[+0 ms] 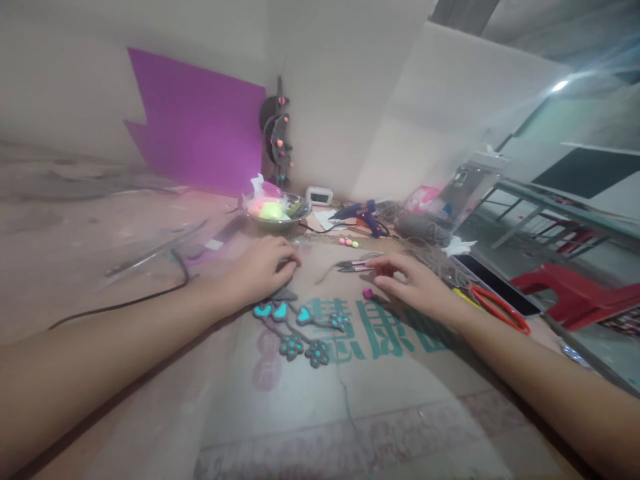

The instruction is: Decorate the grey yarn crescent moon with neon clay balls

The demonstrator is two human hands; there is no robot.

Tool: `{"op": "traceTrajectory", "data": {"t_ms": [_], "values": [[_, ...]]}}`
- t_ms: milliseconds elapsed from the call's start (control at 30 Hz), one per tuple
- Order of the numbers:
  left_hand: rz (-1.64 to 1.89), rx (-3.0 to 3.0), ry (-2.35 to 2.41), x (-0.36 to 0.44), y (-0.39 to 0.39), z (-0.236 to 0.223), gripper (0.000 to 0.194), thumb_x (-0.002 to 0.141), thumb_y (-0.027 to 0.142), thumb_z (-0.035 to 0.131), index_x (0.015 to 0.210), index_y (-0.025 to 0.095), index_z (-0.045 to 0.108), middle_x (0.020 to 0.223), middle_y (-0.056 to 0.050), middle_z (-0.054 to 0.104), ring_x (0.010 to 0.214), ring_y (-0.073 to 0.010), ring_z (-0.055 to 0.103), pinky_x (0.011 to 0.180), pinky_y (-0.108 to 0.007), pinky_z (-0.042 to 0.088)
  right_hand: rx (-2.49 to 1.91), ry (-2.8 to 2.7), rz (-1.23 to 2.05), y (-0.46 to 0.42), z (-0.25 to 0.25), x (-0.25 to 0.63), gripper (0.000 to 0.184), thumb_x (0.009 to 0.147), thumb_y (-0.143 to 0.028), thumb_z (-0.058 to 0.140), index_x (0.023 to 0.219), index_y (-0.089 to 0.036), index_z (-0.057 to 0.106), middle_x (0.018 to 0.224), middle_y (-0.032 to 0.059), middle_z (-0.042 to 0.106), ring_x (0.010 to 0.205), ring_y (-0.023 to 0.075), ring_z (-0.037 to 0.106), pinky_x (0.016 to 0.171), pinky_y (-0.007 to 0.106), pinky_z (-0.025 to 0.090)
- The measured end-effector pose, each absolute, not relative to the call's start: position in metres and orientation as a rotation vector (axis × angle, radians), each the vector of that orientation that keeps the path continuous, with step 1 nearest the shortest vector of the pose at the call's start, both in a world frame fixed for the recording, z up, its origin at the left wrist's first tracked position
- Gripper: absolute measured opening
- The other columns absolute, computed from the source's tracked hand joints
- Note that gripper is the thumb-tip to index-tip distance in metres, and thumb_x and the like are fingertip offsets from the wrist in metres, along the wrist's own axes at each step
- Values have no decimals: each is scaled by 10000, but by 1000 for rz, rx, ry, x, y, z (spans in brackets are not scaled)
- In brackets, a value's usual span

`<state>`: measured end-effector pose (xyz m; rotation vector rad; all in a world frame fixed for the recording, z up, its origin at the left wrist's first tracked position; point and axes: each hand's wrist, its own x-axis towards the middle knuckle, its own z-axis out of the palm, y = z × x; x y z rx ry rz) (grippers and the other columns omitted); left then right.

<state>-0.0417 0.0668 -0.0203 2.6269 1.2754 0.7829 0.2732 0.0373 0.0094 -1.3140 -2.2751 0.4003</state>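
My left hand (273, 267) rests on the work surface with its fingers loosely bent and a gap beside the thumb; nothing shows in it. Just below that hand lies a dark grey craft ornament (300, 323) with turquoise hearts and dotted flowers on stems, its upper end partly hidden. Thread snips (350, 267) lie with their blades pointing left, and the fingertips of my right hand (407, 283) are closed at their handle end, which the hand covers. Near the right thumb sits a small magenta ball (367, 293). Several pink and yellow balls (349, 242) lie farther back.
A clear bowl (274, 217) of bright bagged material stands at the back. Beside it are a small white digital clock (319, 195) and a blue glue gun (365, 217). Grey yarn (425, 230), red-handled scissors (500, 310) and a phone (495, 283) lie right. Purple board (200, 127) leans against the wall.
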Motion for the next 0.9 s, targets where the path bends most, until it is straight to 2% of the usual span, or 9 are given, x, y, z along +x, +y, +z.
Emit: {"op": "traceTrajectory", "data": {"t_ms": [133,333,467,567,700,833,900], "values": [[786,2630,1248,-43,68,-21,241,869,229,505,940,172,728,970,-79,689,966,-253,611,895,-412,476,-1252,-2466,701,38,13,279,437,828,-491,699,1164,-214,659,909,37,646,803,186,606,697,310,503],[783,2643,1246,-43,69,-22,251,868,232,496,938,167,728,979,-81,687,969,-253,609,909,-418,464,-1260,-2449,590,34,8,269,284,850,-458,684,966,-200,684,855,34,621,742,164,560,646,283,461],[776,2649,1244,-44,69,-21,259,874,242,491,946,163,727,983,-83,684,968,-250,607,900,-411,467,-1225,-2422,579,32,4,266,213,895,-398,631,927,-192,674,846,38,635,733,162,570,660,289,473],[764,2656,1243,-44,69,-21,272,881,249,480,949,162,727,983,-87,682,963,-251,607,891,-412,470,-1179,-2429,602,28,8,263,204,915,-374,609,968,-189,678,894,47,659,769,165,597,698,296,490],[764,2653,1253,-44,69,-21,280,885,266,475,943,166,730,983,-86,681,960,-252,607,892,-415,473,-1101,-2559,514,27,15,261,239,933,-405,596,1012,-214,717,985,61,679,913,197,621,812,332,490],[757,2668,1261,-44,69,-21,278,879,264,475,942,170,729,978,-85,683,966,-256,609,906,-421,470,-1140,-2572,530,32,14,267,412,918,-447,613,1267,-229,651,1025,74,682,871,195,637,796,341,516],[756,2672,1260,-44,70,-21,272,875,259,478,940,173,728,974,-82,683,965,-253,610,903,-414,472,-1153,-2543,494,35,10,271,417,944,-436,572,1301,-230,631,1060,82,700,891,201,653,816,355,525]]}}
